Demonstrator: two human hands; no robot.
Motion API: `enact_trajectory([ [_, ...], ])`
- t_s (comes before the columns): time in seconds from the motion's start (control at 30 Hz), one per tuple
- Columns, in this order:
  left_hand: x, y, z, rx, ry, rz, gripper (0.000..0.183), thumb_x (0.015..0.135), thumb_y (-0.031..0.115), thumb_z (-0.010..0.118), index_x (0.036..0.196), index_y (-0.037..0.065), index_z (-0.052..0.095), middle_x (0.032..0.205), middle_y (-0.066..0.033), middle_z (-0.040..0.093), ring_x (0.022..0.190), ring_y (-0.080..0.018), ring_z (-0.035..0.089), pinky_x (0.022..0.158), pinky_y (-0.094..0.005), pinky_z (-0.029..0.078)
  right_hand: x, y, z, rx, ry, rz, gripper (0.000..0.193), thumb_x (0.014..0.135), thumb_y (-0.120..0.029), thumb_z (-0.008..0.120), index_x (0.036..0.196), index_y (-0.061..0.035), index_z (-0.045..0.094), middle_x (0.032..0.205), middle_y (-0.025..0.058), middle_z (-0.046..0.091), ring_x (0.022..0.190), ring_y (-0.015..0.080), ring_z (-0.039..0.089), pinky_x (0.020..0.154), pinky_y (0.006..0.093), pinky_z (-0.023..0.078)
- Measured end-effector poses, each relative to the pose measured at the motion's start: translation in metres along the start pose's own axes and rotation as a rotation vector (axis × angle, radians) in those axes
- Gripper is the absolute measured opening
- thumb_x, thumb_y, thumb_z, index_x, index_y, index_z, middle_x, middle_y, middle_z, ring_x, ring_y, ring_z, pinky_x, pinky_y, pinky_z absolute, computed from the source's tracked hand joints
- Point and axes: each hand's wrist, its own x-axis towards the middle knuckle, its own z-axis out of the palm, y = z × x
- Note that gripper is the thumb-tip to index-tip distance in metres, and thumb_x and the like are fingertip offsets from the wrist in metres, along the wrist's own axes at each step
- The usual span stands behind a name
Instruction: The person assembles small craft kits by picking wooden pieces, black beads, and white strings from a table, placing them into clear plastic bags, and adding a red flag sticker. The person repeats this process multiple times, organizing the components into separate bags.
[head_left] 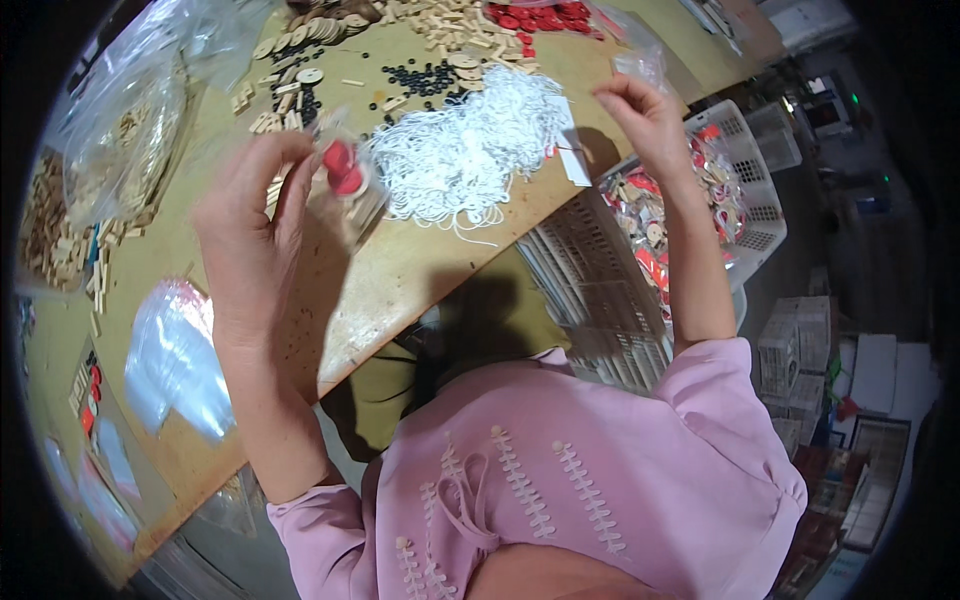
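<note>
My left hand (255,205) is closed in a pinch at the top of a small clear plastic bag (365,215). Red round pieces (342,168) and pale wooden parts show inside it, a little blurred. The bag hangs over the yellowish table (375,290), left of a heap of white string (465,140). Raised at the right, beyond the string, my right hand (648,122) has its thumb and fingertips pressed together. Whether anything small is between them I cannot make out. White paper slips (572,155) lie on the table just left of that hand.
Black beads (420,78), wooden discs (325,30), small wooden sticks (470,30) and red pieces (540,17) cover the far table. Flat clear bags (180,350) lie at left. Beside the table's right edge, a white plastic basket (755,165) holds several filled bags.
</note>
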Motion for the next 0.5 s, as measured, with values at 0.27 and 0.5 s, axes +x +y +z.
enact_trajectory([
  [0.27, 0.000, 0.002, 0.001, 0.013, 0.052, -0.045, 0.012, 0.093, 0.003, 0.073, 0.104, 0.001, 0.070, 0.093, -0.0105, 0.072, 0.085, -0.0188, 0.070, 0.079, -0.0292, 0.054, -0.063, 0.009, -0.002, -0.315, -0.260, 0.068, 0.024, 0.087, -0.009, 0.078, 0.108, -0.0006, 0.072, 0.103, 0.0094, 0.070, 0.098, 0.0217, 0.067, 0.088, 0.0361, 0.053],
  [0.5, -0.002, 0.000, 0.007, 0.034, -0.005, 0.015, 0.014, 0.093, 0.002, 0.073, 0.106, 0.001, 0.071, 0.095, -0.0107, 0.072, 0.086, -0.0184, 0.070, 0.080, -0.0294, 0.054, -0.069, 0.032, -0.002, -0.279, -0.250, -0.156, 0.021, 0.084, -0.009, 0.079, 0.100, -0.0036, 0.068, 0.095, 0.0096, 0.068, 0.097, 0.0289, 0.066, 0.085, 0.0386, 0.053],
])
